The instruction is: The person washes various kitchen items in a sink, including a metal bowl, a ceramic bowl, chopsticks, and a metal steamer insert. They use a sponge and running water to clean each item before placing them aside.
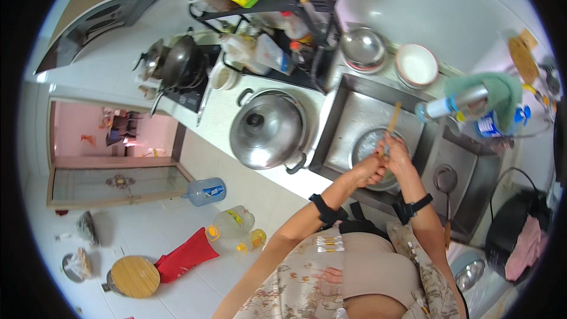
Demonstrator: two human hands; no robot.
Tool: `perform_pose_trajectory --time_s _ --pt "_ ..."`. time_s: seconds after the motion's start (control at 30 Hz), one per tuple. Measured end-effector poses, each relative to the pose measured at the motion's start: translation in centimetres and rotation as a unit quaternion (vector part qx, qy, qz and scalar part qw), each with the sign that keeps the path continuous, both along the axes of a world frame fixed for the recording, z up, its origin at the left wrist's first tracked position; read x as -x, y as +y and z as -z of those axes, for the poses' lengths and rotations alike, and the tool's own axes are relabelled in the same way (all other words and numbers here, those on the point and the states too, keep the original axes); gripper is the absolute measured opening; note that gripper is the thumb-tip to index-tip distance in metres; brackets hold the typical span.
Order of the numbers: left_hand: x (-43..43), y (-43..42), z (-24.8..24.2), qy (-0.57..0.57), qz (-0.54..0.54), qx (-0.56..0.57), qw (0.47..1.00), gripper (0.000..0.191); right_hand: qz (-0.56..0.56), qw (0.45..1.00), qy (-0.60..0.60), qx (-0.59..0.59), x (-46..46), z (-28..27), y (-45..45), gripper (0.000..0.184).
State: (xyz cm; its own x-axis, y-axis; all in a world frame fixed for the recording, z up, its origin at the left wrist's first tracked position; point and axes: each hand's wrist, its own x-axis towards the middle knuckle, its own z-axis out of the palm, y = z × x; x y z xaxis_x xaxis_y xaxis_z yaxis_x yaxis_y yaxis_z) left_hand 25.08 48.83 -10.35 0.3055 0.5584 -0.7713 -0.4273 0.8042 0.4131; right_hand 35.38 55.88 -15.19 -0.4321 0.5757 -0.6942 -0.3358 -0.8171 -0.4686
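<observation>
Both hands are closed around a bundle of wooden chopsticks (394, 117) over the larger sink basin (343, 146). My left hand (371, 171) grips the lower part, and my right hand (398, 154) sits just above it, touching it. The upper ends of the chopsticks stick out past my right hand toward the wall; their lower ends are hidden by my fingers. Beneath my hands, a round metal bowl (353, 155) with water in it rests in the sink. My hands cover part of the bowl.
A lidded steel wok (270, 130) stands on the counter left of the sink. White bowls (416, 65) and metal bowls (363, 48) line the back ledge. The faucet (469, 99) carries a green cloth (496, 86). A ladle (445, 179) lies in the smaller basin (463, 159).
</observation>
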Motion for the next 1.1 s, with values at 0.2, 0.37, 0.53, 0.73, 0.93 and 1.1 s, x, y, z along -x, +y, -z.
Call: perform_pose_trajectory --time_s 0.2,0.37,0.53,0.73,0.93,1.1 --pt "-0.7 -1.3 -1.3 -0.103 -0.018 0.027 0.994 0.012 0.108 0.976 0.145 0.124 -0.4 3.6 6.1 0.021" --pt "1.2 -0.5 -1.4 -0.098 -0.026 0.017 0.995 0.020 0.131 0.967 0.163 0.148 1.4 1.0 2.7 0.022" --pt "1.7 -0.4 -1.5 -0.132 -0.036 0.029 0.990 0.021 0.016 0.990 0.094 0.104 1.5 2.5 3.1 0.021" --pt "1.3 -1.1 -1.6 -0.144 0.021 0.047 0.988 0.026 0.175 0.964 0.165 0.118 0.7 2.0 5.2 0.023" --pt "2.3 -0.4 -2.0 -0.141 -0.012 0.039 0.989 0.024 0.035 0.996 0.046 0.065 2.5 0.7 2.7 0.028" --pt "2.2 -1.5 -2.6 -0.293 -0.046 0.066 0.953 0.024 0.193 0.968 0.120 0.103 1.4 0.2 5.6 0.024"
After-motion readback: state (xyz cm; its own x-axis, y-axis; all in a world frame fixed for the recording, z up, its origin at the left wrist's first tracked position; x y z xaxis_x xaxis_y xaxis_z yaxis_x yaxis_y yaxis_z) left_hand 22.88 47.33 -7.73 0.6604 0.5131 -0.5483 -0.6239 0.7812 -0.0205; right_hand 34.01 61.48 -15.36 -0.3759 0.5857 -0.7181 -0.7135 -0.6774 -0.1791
